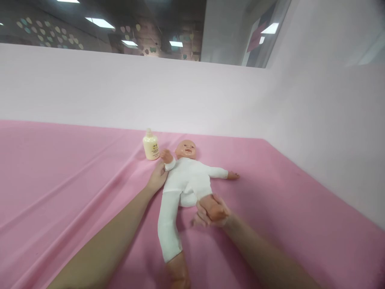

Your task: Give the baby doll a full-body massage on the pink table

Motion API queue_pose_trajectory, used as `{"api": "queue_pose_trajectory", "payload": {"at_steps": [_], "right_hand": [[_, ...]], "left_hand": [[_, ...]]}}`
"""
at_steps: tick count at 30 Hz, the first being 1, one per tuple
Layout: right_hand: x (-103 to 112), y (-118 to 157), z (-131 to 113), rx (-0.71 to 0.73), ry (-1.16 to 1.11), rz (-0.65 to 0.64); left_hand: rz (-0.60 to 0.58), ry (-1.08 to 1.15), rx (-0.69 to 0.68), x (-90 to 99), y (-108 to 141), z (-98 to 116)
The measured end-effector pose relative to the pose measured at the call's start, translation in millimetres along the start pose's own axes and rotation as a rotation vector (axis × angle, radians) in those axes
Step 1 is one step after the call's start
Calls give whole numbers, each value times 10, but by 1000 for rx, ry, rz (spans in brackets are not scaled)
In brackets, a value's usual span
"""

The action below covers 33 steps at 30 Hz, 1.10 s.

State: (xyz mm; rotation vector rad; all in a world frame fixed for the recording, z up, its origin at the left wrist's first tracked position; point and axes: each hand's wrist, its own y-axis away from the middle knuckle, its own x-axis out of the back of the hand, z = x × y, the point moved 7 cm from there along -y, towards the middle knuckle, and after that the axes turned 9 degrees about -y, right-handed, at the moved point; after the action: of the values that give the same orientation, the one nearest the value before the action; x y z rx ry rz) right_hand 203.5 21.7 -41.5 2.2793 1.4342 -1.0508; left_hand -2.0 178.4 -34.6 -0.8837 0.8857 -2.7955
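Note:
A baby doll in white clothing lies on its back, head at the far end, on a pink cloth. My left hand is closed at the doll's bent arm, below its small raised hand; part of my fingers is hidden behind the sleeve. My right hand wraps round the doll's bare lower leg, which is bent up toward its belly. The other leg stretches toward me, with the lower part bare. Out to the right side lies the doll's other arm.
A cream-coloured bottle with dark print stands left of the doll's head. The pink cloth has long folds on the left. White walls rise behind and at the right, with a window above the back one.

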Motion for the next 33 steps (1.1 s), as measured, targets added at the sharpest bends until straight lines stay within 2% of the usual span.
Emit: {"api": "queue_pose_trajectory", "payload": {"at_steps": [2, 4, 8, 11, 15, 18, 20, 22, 24, 26, 29, 33], "right_hand": [[65, -74, -120, 60, -174, 125], [124, -109, -175, 68, -294, 226], [158, -101, -193, 56, -312, 289], [136, -96, -178, 42, -310, 270], [18, -111, -148, 28, -263, 130], [-82, -85, -83, 15, -195, -26], [-143, -40, 19, -71, -152, -162], [-163, 23, 167, -235, -87, -266], [-114, 81, 310, -414, 11, -293], [-49, 104, 384, -518, 89, -289], [-39, 98, 407, -568, 126, -377], [-74, 81, 375, -567, 148, -500]], "left_hand": [[-50, -72, -165, -28, 13, 148], [-70, -114, -246, -42, 31, 217], [-81, -131, -245, -44, 44, 227], [-83, -100, -230, -23, 37, 262], [-37, -11, -141, 30, 7, 243], [23, 101, 93, 42, -1, 19], [63, 170, 247, 29, 17, -163], [118, 233, 322, 33, 27, -294], [175, 279, 331, 55, 17, -371], [224, 315, 315, 88, 0, -411], [258, 336, 281, 131, -16, -415], [235, 257, 209, 169, 6, -320]]}}
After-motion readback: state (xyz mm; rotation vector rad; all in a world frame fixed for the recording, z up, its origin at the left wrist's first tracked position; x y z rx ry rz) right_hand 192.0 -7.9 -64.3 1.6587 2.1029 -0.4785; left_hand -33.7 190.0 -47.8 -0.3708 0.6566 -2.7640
